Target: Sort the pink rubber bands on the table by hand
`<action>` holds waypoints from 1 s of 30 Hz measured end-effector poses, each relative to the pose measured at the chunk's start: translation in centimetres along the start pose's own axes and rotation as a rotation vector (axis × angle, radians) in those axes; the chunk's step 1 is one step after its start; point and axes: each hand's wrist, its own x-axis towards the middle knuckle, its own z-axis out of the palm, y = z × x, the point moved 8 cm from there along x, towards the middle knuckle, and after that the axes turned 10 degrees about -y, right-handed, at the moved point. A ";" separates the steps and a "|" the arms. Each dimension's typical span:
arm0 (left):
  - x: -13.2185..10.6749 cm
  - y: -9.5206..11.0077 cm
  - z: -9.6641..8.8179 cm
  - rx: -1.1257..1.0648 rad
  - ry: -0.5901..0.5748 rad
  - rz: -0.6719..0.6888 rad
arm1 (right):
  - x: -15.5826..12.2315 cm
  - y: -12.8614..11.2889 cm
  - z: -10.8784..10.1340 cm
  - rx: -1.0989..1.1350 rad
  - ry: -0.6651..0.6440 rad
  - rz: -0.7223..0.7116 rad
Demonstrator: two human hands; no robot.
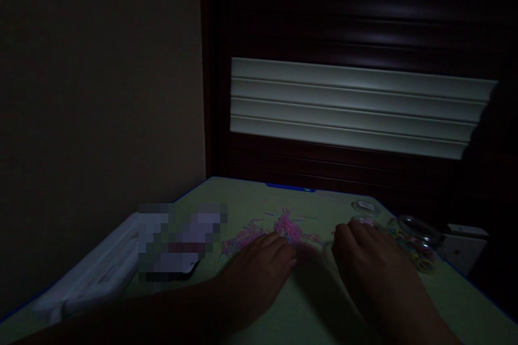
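A loose pile of small pink and purplish rubber bands [289, 226] is spread on the pale green table [283, 323]. My left hand [263, 264] rests at its near edge, palm down with the fingers bent together; its fingertips are mostly hidden. Farther right, my right hand [360, 248] is curled into a loose fist, knuckles up, beside the pile. Whatever lies inside its fingers cannot be seen. Just behind that hand, a small pinkish heap [365, 221] is partly covered. The picture is very dark.
Right of my right hand, a clear jar [418, 229] lies with coloured bands [424, 264] about it. A clear lid [366, 207] sits behind. On the left are a white tray-like object [97, 269] and a blurred-out item [186, 242]. A white box [465, 245] stands beyond the right edge.
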 end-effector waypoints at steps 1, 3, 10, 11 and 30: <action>0.0 0.1 0.0 0.007 -0.012 0.003 | 0.0 0.4 -0.1 -0.040 -0.018 0.033; 0.0 0.3 -0.1 0.018 -0.026 0.017 | -0.2 1.0 -0.3 -0.101 -0.038 0.092; -0.2 0.0 0.1 -0.011 0.000 0.011 | -0.5 1.5 0.2 -0.132 -0.082 0.159; -0.2 -0.1 0.2 -0.013 0.000 0.010 | -0.6 1.6 0.3 -0.140 -0.082 0.166; -0.2 -0.3 0.6 -0.019 -0.044 -0.005 | -1.5 2.6 2.0 -0.164 -0.198 0.120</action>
